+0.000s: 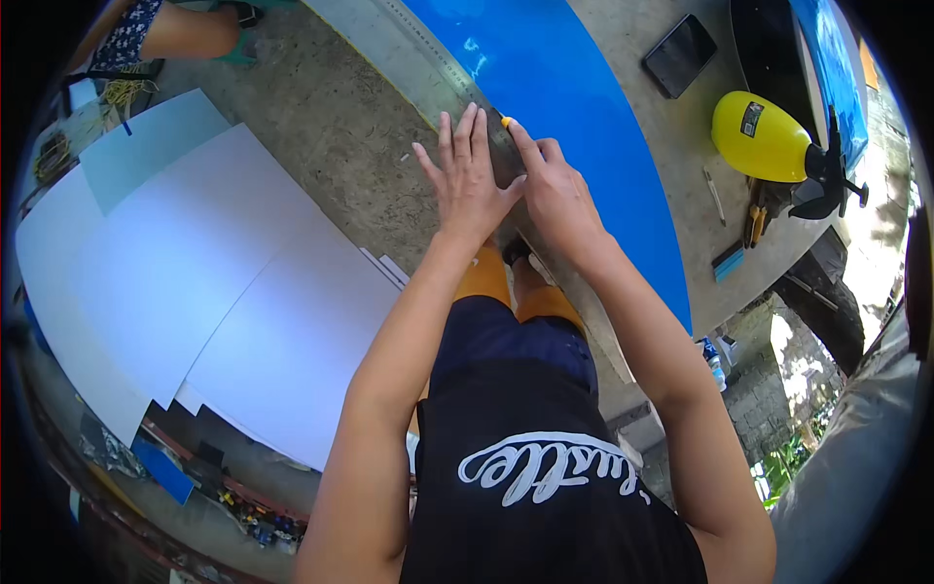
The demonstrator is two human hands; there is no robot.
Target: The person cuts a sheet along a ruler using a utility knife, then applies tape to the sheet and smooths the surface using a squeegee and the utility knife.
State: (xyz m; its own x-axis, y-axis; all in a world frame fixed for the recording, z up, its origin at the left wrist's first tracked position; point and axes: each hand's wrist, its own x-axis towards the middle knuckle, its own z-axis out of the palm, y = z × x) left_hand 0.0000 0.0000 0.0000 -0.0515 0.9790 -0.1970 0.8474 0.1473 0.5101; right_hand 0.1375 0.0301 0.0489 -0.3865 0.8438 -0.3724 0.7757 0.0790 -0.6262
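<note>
A long metal ruler (428, 55) lies along the near left edge of a glossy blue sheet (608, 146) on the table. My left hand (467, 185) presses flat on the ruler, its fingers stretched out and its thumb reaching toward the other hand. Close beside it, my right hand (562, 200) is closed around a small tool with a yellow end (506, 122). The forefinger lies along that tool, and most of the tool is hidden in the hand. The two hands nearly touch at the thumbs.
Right of the blue sheet lie a black phone (679, 55), a yellow spray bottle (762, 136), a white pen-like stick (714, 195), orange-handled pliers (755, 219) and a blue squeegee (727, 263). Large white panels (243, 263) stand at left. Another person's leg (190, 31) shows at upper left.
</note>
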